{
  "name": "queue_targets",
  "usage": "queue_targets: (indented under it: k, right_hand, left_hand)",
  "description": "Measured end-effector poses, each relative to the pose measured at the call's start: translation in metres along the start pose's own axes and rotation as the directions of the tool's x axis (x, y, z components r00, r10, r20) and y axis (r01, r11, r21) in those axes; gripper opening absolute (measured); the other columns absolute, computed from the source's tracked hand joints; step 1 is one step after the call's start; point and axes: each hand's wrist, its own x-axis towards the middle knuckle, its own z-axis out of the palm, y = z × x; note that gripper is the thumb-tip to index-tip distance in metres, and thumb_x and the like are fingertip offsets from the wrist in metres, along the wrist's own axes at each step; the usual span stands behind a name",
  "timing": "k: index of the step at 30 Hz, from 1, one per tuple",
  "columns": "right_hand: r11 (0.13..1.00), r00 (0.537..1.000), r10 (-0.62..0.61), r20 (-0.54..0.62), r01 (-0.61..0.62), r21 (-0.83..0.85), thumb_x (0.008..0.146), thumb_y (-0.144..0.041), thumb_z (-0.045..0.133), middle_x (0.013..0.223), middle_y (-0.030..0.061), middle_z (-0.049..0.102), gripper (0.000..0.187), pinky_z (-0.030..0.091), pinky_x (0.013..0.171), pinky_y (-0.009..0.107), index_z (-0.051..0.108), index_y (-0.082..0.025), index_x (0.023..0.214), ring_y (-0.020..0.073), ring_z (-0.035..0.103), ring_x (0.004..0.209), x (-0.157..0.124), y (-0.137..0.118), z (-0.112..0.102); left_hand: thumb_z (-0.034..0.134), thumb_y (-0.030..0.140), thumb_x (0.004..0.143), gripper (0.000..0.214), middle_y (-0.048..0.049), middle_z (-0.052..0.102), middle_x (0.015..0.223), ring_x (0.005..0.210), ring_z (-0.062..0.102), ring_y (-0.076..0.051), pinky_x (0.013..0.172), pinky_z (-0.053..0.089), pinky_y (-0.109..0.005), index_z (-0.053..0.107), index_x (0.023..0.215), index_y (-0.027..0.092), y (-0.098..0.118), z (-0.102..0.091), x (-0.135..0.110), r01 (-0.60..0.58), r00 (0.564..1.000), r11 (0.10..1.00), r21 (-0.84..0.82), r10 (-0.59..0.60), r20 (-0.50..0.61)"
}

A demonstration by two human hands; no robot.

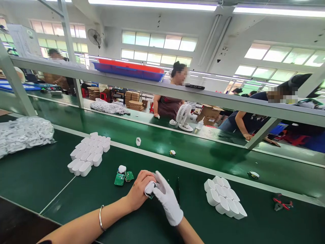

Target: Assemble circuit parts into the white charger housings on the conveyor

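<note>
Bare and with a bangle at the wrist, my left hand [140, 189] is closed around a white plastic housing [149, 186]. A green circuit board [151, 196] shows at the housing's near end. My right hand [166, 196], in a white glove, grips the same housing from the right, its thumb by the board; the glove partly hides the contact. Left of my hands lie loose green circuit boards [119, 179], with a white rounded part [122, 168] beside them. A dark thin tool [178, 189] lies just right of the glove.
White housings stand grouped at left [85, 154] and right [223, 196]. Red-handled pliers [282, 202] lie far right. A green conveyor belt [152, 142] carries a housing [138, 141] and board assemblies [172, 153]. Bagged white parts [25, 134] sit at left. Co-workers are across the belt.
</note>
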Motion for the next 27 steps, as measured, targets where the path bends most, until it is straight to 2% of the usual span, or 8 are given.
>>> queue_targets:
  k: [2, 5, 8, 11, 14, 18, 22, 27]
  right_hand:
    - [0.989, 0.985, 0.127, 0.115, -0.134, 0.055, 0.066, -0.047, 0.071, 0.095, 0.0077, 0.069, 0.042, 0.052, 0.084, 0.041, 0.067, -0.02, 0.099, 0.0258, 0.064, 0.092, 0.004, 0.001, -0.003]
    - [0.974, 0.977, 0.205, 0.053, -0.209, 0.084, 0.053, -0.041, 0.081, 0.09, 0.006, 0.071, 0.048, 0.052, 0.082, 0.04, 0.067, -0.02, 0.094, 0.0249, 0.066, 0.085, 0.007, 0.003, -0.01]
    - [0.97, 0.97, 0.223, -0.094, -0.211, 0.12, 0.048, -0.038, 0.083, 0.084, 0.0061, 0.072, 0.048, 0.053, 0.08, 0.041, 0.066, -0.019, 0.089, 0.0249, 0.067, 0.08, 0.009, 0.002, -0.014]
    - [0.976, 0.959, 0.203, -0.2, -0.182, 0.12, 0.047, -0.037, 0.084, 0.082, 0.0073, 0.072, 0.046, 0.053, 0.082, 0.043, 0.065, -0.018, 0.085, 0.0259, 0.068, 0.08, 0.009, -0.001, -0.014]
    - [0.98, 0.954, 0.186, -0.236, -0.163, 0.114, 0.05, -0.039, 0.083, 0.088, 0.0094, 0.072, 0.047, 0.051, 0.085, 0.045, 0.065, -0.018, 0.088, 0.0271, 0.067, 0.084, 0.008, -0.002, -0.012]
    - [0.98, 0.959, 0.187, -0.21, -0.168, 0.108, 0.053, -0.045, 0.08, 0.1, 0.0109, 0.071, 0.054, 0.051, 0.087, 0.046, 0.065, -0.019, 0.098, 0.0285, 0.066, 0.092, 0.004, -0.007, -0.012]
    - [0.965, 0.966, 0.256, 0.041, -0.253, -0.074, 0.055, -0.05, 0.076, 0.094, 0.0108, 0.072, 0.048, 0.055, 0.081, 0.04, 0.07, -0.017, 0.09, 0.0298, 0.067, 0.086, 0.001, -0.012, -0.017]
    - [0.96, 0.99, 0.077, -0.116, -0.105, -0.258, 0.063, -0.053, 0.069, 0.095, 0.0074, 0.072, 0.046, 0.058, 0.074, 0.031, 0.07, -0.021, 0.096, 0.0281, 0.067, 0.088, -0.001, 0.006, -0.02]
  left_hand:
    - [0.055, 0.011, 0.079, 0.019, -0.0082, 0.054, 0.108, 0.102, 0.05, -0.023, 0.089, 0.045, -0.038, 0.06, 0.094, 0.021, 0.001, 0.001, -0.002, 0.05, 0.997, 0.997, -0.065, -0.047, 0.058]
    - [0.074, 0.025, 0.067, 0.045, -0.0106, 0.048, 0.121, 0.112, 0.047, -0.026, 0.097, 0.04, -0.042, 0.058, 0.109, 0.021, 0.003, 0.004, -0.003, 0.184, 0.979, 0.944, -0.273, -0.151, 0.138]
    - [0.08, 0.041, 0.06, 0.08, -0.0134, 0.048, 0.128, 0.116, 0.047, -0.029, 0.101, 0.037, -0.044, 0.046, 0.129, 0.019, 0.003, 0.007, -0.003, 0.346, 0.937, 0.749, -0.565, -0.252, 0.241]
    - [0.073, 0.046, 0.068, 0.076, -0.0132, 0.054, 0.124, 0.112, 0.052, -0.028, 0.099, 0.039, -0.044, 0.042, 0.132, 0.018, 0.0, 0.011, -0.003, 0.461, 0.885, 0.526, -0.715, -0.332, 0.326]
    - [0.076, 0.044, 0.066, 0.072, -0.0127, 0.057, 0.12, 0.11, 0.054, -0.026, 0.096, 0.042, -0.042, 0.048, 0.127, 0.018, -0.005, 0.013, -0.002, 0.478, 0.869, 0.463, -0.746, -0.372, 0.326]
    - [0.085, 0.044, 0.05, 0.086, -0.0104, 0.058, 0.11, 0.098, 0.058, -0.024, 0.09, 0.045, -0.041, 0.051, 0.125, 0.019, -0.006, 0.007, 0.002, 0.445, 0.892, 0.563, -0.696, -0.345, 0.291]
    - [0.089, 0.044, 0.031, 0.089, -0.0094, 0.054, 0.114, 0.106, 0.053, -0.026, 0.094, 0.043, -0.039, 0.063, 0.113, 0.023, 0.0, -0.006, 0.008, 0.225, 0.967, 0.811, -0.54, -0.117, 0.228]
    - [0.087, 0.045, 0.038, 0.071, -0.0092, 0.059, 0.11, 0.1, 0.058, -0.024, 0.093, 0.045, -0.034, 0.069, 0.103, 0.02, -0.005, -0.011, 0.014, 0.161, 0.98, 0.929, -0.333, -0.112, 0.162]
